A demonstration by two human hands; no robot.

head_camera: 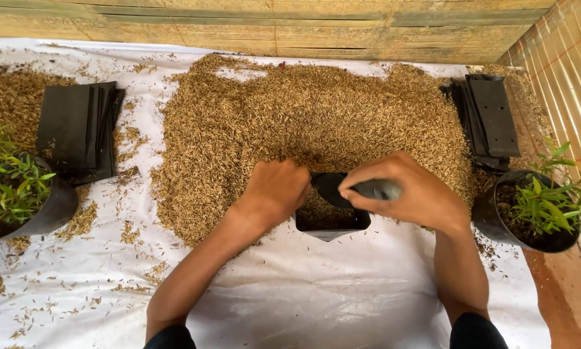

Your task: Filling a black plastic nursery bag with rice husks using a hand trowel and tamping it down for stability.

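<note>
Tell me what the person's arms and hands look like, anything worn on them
Both forearms are bare down to the left hand and right hand. No gloves, rings, watch or bracelet show. Dark, nearly black sleeves cover the arms near the bottom edge, ending around the elbows.

The black plastic grow bag [332, 216] stands upright and open between both hands, partly filled with brown rice husks [322, 213].

Bright even daylight, soft shadows, sharp
</note>
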